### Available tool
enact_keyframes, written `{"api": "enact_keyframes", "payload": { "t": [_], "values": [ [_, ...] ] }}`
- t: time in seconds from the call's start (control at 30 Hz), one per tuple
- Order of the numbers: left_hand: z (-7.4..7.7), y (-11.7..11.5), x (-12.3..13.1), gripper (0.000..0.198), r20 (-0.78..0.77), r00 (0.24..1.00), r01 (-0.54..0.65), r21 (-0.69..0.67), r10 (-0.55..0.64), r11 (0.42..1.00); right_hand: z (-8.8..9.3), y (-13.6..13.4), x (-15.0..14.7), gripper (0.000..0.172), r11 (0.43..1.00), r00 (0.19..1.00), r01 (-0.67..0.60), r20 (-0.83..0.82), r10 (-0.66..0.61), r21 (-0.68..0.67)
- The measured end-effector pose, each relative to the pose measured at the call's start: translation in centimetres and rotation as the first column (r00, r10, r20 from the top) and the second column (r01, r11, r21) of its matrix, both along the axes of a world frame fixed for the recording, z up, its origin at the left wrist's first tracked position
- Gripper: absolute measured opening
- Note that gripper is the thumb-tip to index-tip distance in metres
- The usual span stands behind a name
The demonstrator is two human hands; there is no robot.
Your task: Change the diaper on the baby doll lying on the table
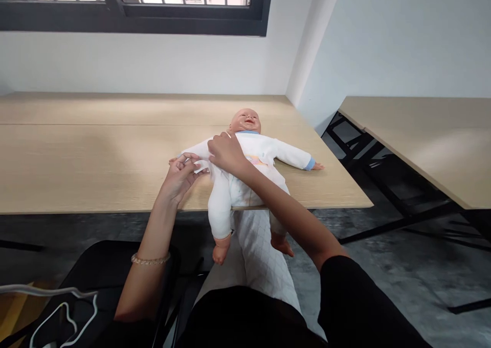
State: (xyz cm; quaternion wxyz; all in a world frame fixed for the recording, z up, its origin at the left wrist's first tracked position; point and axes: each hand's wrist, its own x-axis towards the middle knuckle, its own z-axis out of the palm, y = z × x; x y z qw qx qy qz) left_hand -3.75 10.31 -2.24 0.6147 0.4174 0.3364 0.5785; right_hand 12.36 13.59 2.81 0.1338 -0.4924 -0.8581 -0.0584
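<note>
Doll's white romper is partly hidden by the right hand.

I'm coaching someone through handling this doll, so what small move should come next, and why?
Probably smooth the rumpled edge of the white garment flat across the chest of the baby doll. The left hand seems to be pinching that edge, while the right hand rests near the collar and can steady the cloth.
</note>
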Motion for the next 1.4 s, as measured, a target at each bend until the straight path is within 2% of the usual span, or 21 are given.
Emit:
{"api": "enact_keyframes", "payload": {
  "t": [0.1, 0.2, 0.3, 0.4, 0.53, 0.6, 0.8, 0.97, 1.07, 1.2, 1.3, 1.4],
  "values": [
    [0.0, 0.4, 0.7, 0.035, 0.019, 1.0, 0.021, 0.044, -0.021, 0.999, -1.0, 0.3, -0.9, 0.022, 0.999, 0.998, 0.029, 0.054, -0.03, 0.024],
    [0.4, 0.7, 1.6, 0.032, 0.028, 0.999, 0.034, 0.054, -0.035, 0.998, -0.8, 0.3, -0.9, 0.022, 0.999, 0.998, 0.034, 0.047, -0.033, -0.028],
    [0.9, 1.0, 2.2, 0.031, 0.044, 0.998, 0.038, 0.025, -0.039, 0.999, 0.3, 0.2, 0.6, 0.023, 0.996, 0.994, 0.03, -0.103, -0.038, -0.082],
    [1.5, 1.4, 2.7, 0.032, 0.03, 0.998, 0.048, 0.017, -0.049, 0.999, 1.4, -0.6, 3.2, 0.026, 0.999, 0.95, 0.007, -0.313, -0.02, -0.044],
    [2.4, 2.1, 4.0, 0.035, -0.044, 0.998, 0.054, 0.037, -0.052, 0.998, 1.8, -2.1, 5.6, 0.03, 0.963, 0.878, -0.132, -0.478, 0.004, -0.235],
    [2.7, 2.4, 4.8, 0.037, -0.089, 0.994, 0.066, 0.032, -0.063, 0.997, 1.4, -2.6, 5.7, 0.033, 0.952, 0.859, -0.143, -0.512, -0.017, -0.272],
    [2.6, 2.3, 6.1, 0.038, -0.105, 0.994, 0.039, 0.105, -0.028, 0.994, -0.4, -2.5, 4.8, 0.008, 0.988, 0.804, -0.01, -0.589, -0.083, -0.153],
    [1.8, 2.1, 6.0, 0.037, -0.125, 0.992, 0.05, 0.135, -0.033, 0.99, -0.8, -2.5, 5.4, 0.007, 0.979, 0.755, -0.052, -0.649, -0.091, -0.198],
    [1.4, 2.0, 6.1, 0.034, -0.145, 0.989, 0.011, 0.175, 0.014, 0.985, -1.2, -2.2, 5.9, 0.012, 0.963, 0.669, -0.132, -0.738, -0.089, -0.235],
    [0.9, 2.0, 6.0, 0.03, -0.313, 0.947, 0.019, 0.289, 0.076, 0.957, -2.0, -1.8, 6.5, 0.024, 0.941, 0.519, -0.203, -0.845, -0.129, -0.269],
    [0.4, 2.2, 5.8, 0.028, -0.396, 0.917, 0.08, 0.325, 0.059, 0.942, -2.4, -1.6, 6.8, 0.031, 0.933, 0.418, -0.211, -0.889, -0.185, -0.293],
    [-0.1, 2.6, 5.6, 0.03, -0.401, 0.916, 0.138, 0.318, 0.001, 0.938, -2.5, -1.5, 6.9, 0.035, 0.929, 0.364, -0.225, -0.91, -0.198, -0.292]
  ]
}}
